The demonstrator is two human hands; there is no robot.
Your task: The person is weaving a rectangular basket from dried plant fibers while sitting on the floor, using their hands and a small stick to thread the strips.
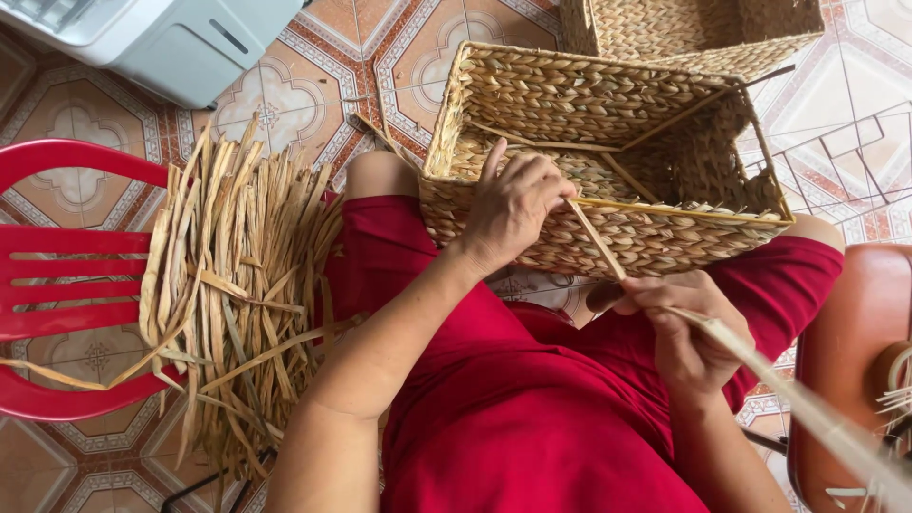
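Patterned terracotta-and-cream floor tiles underlie everything; red-trousered lap at 6 o'clock

Item 1: rectangular woven straw basket, tilted on my knees at 12 o'clock, open mouth turned toward me, thin stick frame showing inside

Item 2: my left hand, at centre, resting on the basket's near rim, fingers curled and pinched on the upper end of a long flat pale straw strand

Item 3: my right hand, at 4 o'clock, just below the basket, closed around the same strand, which runs on past it toward 5 o'clock

Item 4: bundle of dried flat straw strips, at 9 o'clock, heaped on a red plastic chair

Item 5: second woven straw basket, at 1 o'clock, directly behind the first

Item 6: pale grey plastic box-shaped appliance, at 11 o'clock, on the floor

Item 7: brown rounded seat, at 3 o'clock, beside my right knee
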